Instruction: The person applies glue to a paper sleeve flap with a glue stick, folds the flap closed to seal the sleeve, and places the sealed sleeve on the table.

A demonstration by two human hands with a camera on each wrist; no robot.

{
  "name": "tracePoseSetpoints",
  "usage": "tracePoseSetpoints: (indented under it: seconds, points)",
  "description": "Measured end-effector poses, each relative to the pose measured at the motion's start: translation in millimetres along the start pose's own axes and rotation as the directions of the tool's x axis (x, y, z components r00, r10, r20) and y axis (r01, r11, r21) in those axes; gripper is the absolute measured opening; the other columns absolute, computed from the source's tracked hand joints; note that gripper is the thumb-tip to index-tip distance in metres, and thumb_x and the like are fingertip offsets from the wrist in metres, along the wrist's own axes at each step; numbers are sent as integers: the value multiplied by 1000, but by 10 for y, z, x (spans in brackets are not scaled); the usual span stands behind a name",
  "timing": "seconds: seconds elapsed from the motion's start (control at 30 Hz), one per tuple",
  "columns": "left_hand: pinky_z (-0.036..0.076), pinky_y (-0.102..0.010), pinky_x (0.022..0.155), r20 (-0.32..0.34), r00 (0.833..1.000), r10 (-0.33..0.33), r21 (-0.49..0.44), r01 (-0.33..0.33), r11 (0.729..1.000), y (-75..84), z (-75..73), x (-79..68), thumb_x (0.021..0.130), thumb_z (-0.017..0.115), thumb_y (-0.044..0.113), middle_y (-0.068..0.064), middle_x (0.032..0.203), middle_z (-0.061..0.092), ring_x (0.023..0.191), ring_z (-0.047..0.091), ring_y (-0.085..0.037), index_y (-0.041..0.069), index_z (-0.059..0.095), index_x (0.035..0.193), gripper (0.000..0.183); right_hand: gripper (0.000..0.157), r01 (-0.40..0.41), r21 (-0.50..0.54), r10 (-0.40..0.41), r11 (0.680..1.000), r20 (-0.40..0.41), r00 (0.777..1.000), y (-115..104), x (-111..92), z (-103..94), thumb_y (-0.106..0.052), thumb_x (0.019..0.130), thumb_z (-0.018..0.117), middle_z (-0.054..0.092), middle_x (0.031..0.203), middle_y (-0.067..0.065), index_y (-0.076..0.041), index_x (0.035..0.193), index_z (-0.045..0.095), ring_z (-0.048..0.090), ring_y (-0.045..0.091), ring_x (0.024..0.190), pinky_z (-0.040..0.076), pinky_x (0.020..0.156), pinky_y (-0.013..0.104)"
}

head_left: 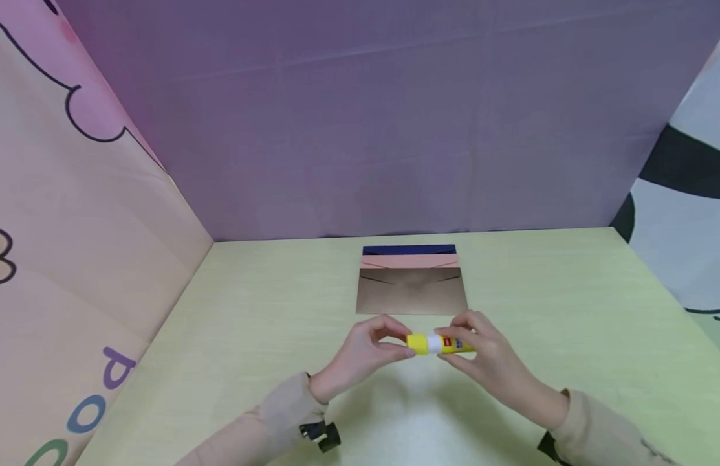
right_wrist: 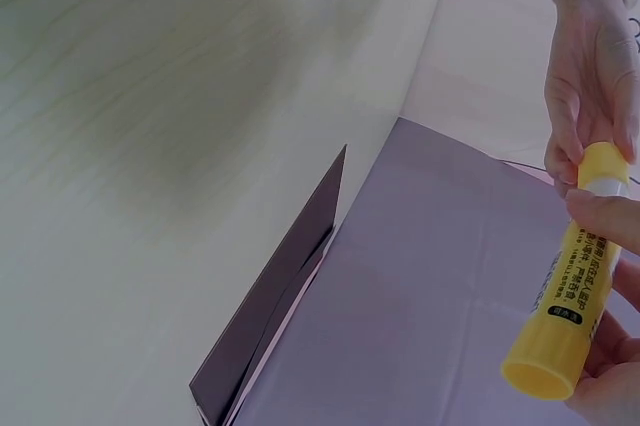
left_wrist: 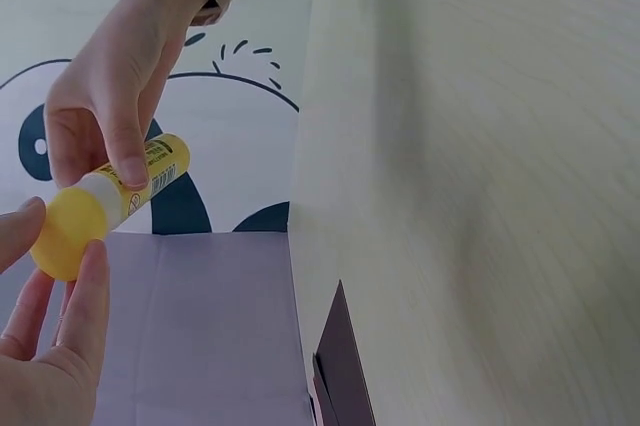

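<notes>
A yellow glue stick (head_left: 434, 343) with a white band is held level above the table between both hands. My left hand (head_left: 356, 356) pinches its yellow cap (left_wrist: 72, 231) between thumb and fingertips. The printed body (right_wrist: 570, 296) is gripped by my right hand (head_left: 496, 359), thumb on one side and fingers on the other. In the head view the cap points left and meets the white band. Just beyond the hands lies a brown envelope (head_left: 412, 298), overlapping a pink envelope (head_left: 409, 261) and a dark blue envelope (head_left: 409, 249) behind it.
The pale wood-grain table (head_left: 266, 291) ends at a purple cloth wall (head_left: 360, 129). Printed panels stand at both sides, a cream and pink one (head_left: 74, 226) on the left and a white and black one (head_left: 697, 226) on the right.
</notes>
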State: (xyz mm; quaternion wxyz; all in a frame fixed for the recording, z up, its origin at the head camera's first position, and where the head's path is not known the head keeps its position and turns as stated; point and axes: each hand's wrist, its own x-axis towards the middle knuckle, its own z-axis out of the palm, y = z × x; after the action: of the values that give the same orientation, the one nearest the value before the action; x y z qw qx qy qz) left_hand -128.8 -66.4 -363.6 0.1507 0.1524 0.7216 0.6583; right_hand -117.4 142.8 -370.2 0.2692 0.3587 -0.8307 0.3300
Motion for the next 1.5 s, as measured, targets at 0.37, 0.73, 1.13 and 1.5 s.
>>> tracePoseSetpoints:
  seconds: [0.37,0.73,1.13,1.5]
  points:
    - [52,-29,72,0,1000,-4,-34,4,999,-1,34,-4,76,67,2,-13,102,56,87,60,-19,-2,61,95,21,38,74,27,-74,997,-17,997,24,-2,0,-34,81,52,49,85,2,0,88,68,44,12,77,43,60,12]
    - [52,-29,71,7,1000,8,-42,-7,999,-15,82,16,74,65,-5,-15,99,57,87,60,-31,-6,60,94,20,46,98,33,-97,995,-36,995,16,-7,23,-38,83,45,49,83,2,1,88,68,44,12,75,39,60,8]
    - [52,-28,71,6,998,62,-19,-62,998,-35,112,3,72,68,-4,-15,99,57,83,62,-23,-5,60,92,22,39,82,14,-82,997,-11,997,-20,5,31,-1,51,82,48,83,2,1,87,68,46,11,74,41,63,8]
    - [52,-26,71,-1,995,97,23,-97,995,18,128,-18,72,68,-4,-16,96,56,81,62,-17,-6,60,89,19,42,24,7,-24,1000,14,1000,-41,5,45,3,45,82,47,81,0,0,84,68,44,8,72,38,62,4]
